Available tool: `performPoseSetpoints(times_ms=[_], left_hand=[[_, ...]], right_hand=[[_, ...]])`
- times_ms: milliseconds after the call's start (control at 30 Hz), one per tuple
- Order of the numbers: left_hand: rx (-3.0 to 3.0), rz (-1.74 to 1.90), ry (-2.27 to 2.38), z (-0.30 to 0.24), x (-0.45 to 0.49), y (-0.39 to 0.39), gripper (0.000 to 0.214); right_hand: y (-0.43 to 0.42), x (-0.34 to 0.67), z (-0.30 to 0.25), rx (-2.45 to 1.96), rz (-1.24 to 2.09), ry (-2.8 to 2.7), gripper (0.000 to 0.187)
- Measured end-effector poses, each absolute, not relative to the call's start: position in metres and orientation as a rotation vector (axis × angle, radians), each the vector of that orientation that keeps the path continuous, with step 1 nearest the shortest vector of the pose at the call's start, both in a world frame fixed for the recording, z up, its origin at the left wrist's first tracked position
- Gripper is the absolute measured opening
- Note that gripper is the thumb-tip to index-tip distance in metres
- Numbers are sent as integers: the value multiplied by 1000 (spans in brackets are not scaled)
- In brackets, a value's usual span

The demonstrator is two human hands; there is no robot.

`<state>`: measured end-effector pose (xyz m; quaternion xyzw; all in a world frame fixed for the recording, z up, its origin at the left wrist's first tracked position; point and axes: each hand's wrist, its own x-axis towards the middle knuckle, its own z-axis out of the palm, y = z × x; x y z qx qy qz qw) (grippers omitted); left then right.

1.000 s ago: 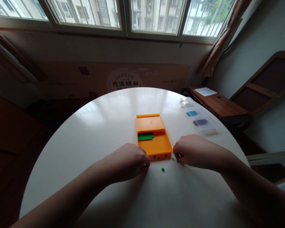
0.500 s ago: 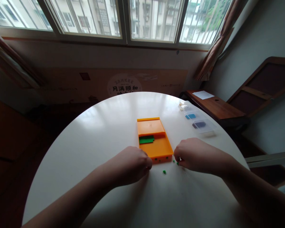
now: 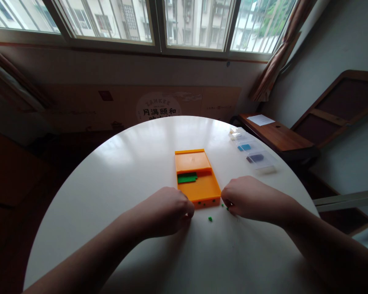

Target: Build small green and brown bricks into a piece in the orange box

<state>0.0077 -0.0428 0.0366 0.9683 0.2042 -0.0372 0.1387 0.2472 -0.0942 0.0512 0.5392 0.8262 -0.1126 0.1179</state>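
Note:
An orange tray (image 3: 199,190) with two sections lies on the white round table. Small green blocks (image 3: 186,178) sit in tight rows at the left of its nearer section. My left hand (image 3: 173,209) rests at the tray's near left corner, fingers curled together; what they hold, if anything, is hidden. Off the near right corner, my right hand (image 3: 243,197) is closed in a pinch, with a tiny green block (image 3: 227,208) at its fingertips. A loose green block (image 3: 210,219) lies on the table between my hands, and a smaller green bit (image 3: 222,205) lies beside my right fingers.
Clear plastic boxes (image 3: 262,161) stand at the table's right edge, with blue pieces (image 3: 244,147) and dark pieces (image 3: 256,158) inside. Past the table are a wooden desk (image 3: 282,136) with a paper (image 3: 260,119) on it, and a wall below the windows.
The whole view has shifted slightly, so everything sits a little higher and further left. Both hands keep nearly the same pose and place beside the tray.

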Motion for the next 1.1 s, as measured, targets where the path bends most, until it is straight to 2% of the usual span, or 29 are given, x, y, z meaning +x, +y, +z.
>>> performPoseSetpoints(times_ms=[467,633,733,900,1100], left_hand=[[2838,-65,565,38,9,-42,14],[2933,130,849,38,4,-27,19],[2906,216,1021,32,4,-20,19],[2825,215,1153,22,12,-24,21],[2716,152,1266,16,18,-29,22]], right_hand=[[-95,250,52,1524,-410,2548,18],[-83,248,60,1609,-462,2716,19],[-69,240,52,1756,-348,2731,18],[-52,223,34,1784,-195,2546,21],[-47,218,27,1819,-173,2496,22]])
